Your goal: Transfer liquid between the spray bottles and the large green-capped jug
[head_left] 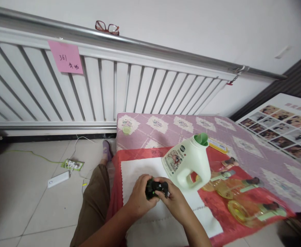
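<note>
Low in the head view, my left hand (140, 193) is closed around a small dark green pump bottle (149, 192). The fingers of my right hand (174, 200) pinch the bottle's black pump head (162, 187). Both hands are close together above a white cloth (137, 168). Just beyond my right hand stands a pale green detergent jug (188, 161), its mouth uncapped. The bottle's lower part is hidden by my hands, so I cannot tell whether the pump head is screwed on.
Several pump bottles with yellow liquid (226, 188) lie on the red cloth (214, 211) to the right. A pale green cap (126, 129) rests on the patterned cover (163, 132). Behind is a white radiator (135, 87). A power strip (59, 179) and cables lie on the floor.
</note>
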The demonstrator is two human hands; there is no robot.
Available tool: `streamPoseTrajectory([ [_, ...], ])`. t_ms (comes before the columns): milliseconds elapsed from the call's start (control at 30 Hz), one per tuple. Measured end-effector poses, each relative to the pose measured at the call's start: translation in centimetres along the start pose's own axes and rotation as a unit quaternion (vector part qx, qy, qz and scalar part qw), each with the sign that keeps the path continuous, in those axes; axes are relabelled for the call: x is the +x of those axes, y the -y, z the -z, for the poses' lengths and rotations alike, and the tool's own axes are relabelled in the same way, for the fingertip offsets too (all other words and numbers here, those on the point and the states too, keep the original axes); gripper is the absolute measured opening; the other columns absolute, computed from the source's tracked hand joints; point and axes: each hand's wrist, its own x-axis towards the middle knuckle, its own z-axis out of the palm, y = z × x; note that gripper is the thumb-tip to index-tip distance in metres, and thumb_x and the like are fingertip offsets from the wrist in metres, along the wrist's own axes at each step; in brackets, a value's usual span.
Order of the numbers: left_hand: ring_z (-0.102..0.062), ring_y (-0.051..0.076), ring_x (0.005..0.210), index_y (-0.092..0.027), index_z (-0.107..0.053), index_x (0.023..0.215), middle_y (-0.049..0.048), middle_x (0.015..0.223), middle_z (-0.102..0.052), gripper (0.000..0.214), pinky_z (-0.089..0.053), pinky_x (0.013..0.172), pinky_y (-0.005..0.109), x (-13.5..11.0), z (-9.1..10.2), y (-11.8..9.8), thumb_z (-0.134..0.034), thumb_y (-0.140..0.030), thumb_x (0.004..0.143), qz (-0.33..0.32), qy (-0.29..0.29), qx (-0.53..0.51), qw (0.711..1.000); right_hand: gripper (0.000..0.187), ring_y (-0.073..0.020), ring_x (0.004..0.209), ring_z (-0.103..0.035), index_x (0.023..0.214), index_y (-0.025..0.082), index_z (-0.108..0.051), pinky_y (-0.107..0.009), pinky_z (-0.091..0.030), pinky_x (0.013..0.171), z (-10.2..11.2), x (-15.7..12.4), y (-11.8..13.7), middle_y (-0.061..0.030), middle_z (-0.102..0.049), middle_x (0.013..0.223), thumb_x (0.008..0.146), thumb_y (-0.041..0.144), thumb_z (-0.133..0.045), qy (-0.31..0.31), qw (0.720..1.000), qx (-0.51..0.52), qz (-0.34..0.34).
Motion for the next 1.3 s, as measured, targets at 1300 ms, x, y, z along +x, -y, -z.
streamPoseTrajectory([
  [1300,-0.051,0.026,0.109,-0.021,-0.046,0.114,0.0088,0.115,-0.053,0.061,-0.041,0.096,0.043,0.1,0.3,-0.3,-0.068,-0.011,0.058,0.007,-0.001,-0.006,1.0,0.028,-0.0192,0.1,-0.058,0.105,0.024,-0.057,-0.033,-0.045,0.092,1.4,1.1,1.5,-0.0031,-0.06,0.103,0.079,0.013,-0.056,0.065,0.997,0.03,0.007],
])
